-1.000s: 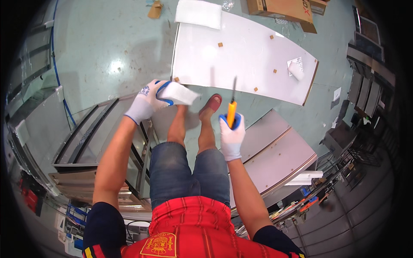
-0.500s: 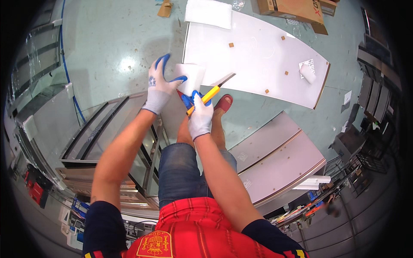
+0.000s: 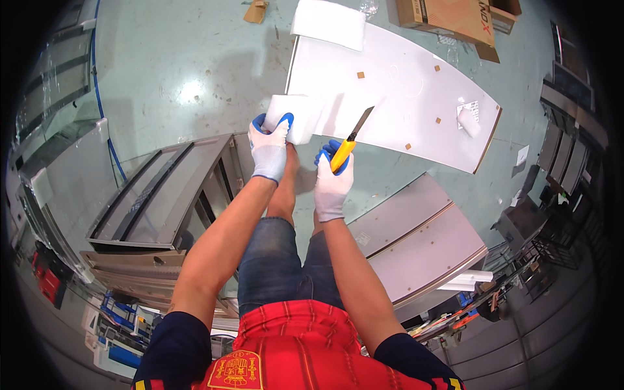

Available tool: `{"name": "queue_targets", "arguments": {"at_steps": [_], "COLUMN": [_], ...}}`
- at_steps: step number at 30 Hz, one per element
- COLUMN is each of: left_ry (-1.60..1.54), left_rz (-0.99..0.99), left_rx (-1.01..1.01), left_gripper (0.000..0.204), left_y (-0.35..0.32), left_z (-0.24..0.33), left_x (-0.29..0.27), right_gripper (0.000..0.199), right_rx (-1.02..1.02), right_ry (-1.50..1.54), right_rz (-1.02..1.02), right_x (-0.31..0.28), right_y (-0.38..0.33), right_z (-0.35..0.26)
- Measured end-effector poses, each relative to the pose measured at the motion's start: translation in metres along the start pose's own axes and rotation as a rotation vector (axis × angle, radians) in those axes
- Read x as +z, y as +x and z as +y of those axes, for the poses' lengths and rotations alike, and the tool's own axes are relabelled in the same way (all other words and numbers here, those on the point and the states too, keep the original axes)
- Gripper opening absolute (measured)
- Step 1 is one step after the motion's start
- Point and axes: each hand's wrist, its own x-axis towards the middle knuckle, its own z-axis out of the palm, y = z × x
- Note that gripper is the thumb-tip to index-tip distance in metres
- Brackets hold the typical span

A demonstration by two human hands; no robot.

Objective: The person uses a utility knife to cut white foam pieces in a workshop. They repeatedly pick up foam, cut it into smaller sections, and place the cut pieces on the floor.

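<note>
My left hand, in a white glove with blue palm, is closed on a folded piece of white foam sheet. The foam hangs just off the near left corner of a large white panel with one curved side. In my right hand, also gloved, is a yellow utility knife. Its long dark blade is extended, pointing up and to the right over the panel's near edge. The knife and the foam are apart. Thumb and fingers wrap the knife's handle, hiding its lower end.
A white foam pad lies across the panel's far left corner. On its right end rests a small white roll. Cardboard boxes stand beyond. Stacked metal frames are at my left, more panels at my right.
My left hand has gone from spread to gripping the foam. My right hand, which was at the foam with the knife, has moved away to the right; the blade now points more upward.
</note>
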Motion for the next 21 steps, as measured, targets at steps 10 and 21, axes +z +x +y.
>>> {"name": "queue_targets", "arguments": {"at_steps": [10,21], "left_ry": [-0.808,-0.173], "left_rz": [-0.365,-0.078], "left_rx": [-0.496,0.04], "left_gripper": [0.053,0.061], "left_y": [-0.036,-0.031], "left_z": [0.008,0.001], "left_x": [0.016,0.007], "right_gripper": [0.035,0.049], "right_rx": [0.004,-0.244], "right_ry": [-0.103,-0.593], "right_rz": [-0.077,-0.293], "right_x": [-0.004,0.017], "right_y": [0.022,0.069], "right_z": [-0.034,-0.056]}}
